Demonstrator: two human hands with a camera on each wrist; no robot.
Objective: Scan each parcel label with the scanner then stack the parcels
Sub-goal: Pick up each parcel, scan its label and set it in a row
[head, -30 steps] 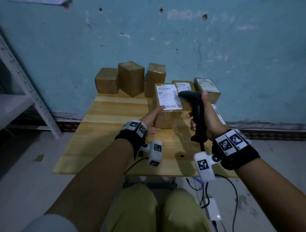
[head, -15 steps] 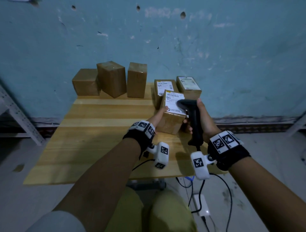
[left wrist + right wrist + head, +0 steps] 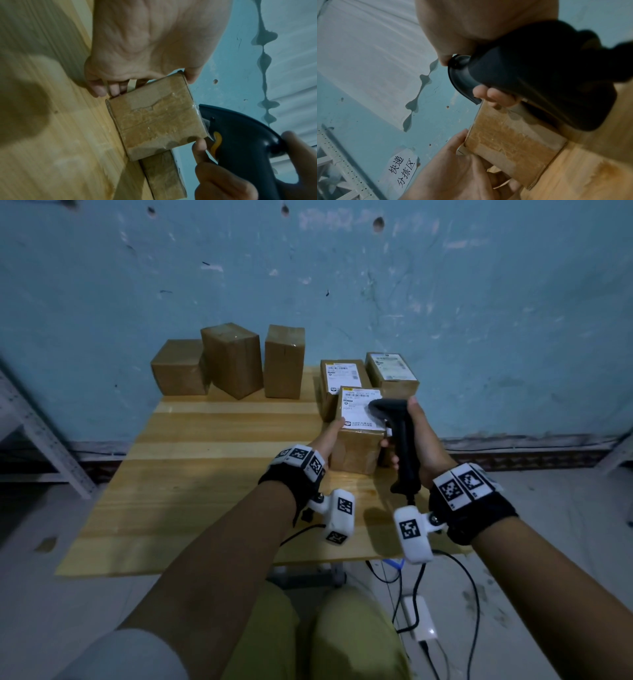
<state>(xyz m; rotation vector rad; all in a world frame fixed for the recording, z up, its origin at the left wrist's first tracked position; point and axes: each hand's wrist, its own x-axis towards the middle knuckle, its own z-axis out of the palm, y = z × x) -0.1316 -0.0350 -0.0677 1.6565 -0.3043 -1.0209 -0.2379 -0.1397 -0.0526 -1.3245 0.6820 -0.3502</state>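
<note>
A brown parcel with a white label on top stands at the right of the wooden table. My left hand grips its left side, thumb at the top edge. In the left wrist view the parcel rests partly on a flatter box. My right hand grips a black scanner, whose head hangs over the label's right part. Seen from the right wrist, the scanner sits just above the parcel.
Two labelled parcels lie just behind the held one. Three plain brown boxes stand at the back left against the blue wall. A metal shelf is at the left. Cables and a white adapter lie on the floor.
My left hand has carried the parcel from the table's middle down and to the right, beside the labelled parcels. The scanner has stayed by its label.
</note>
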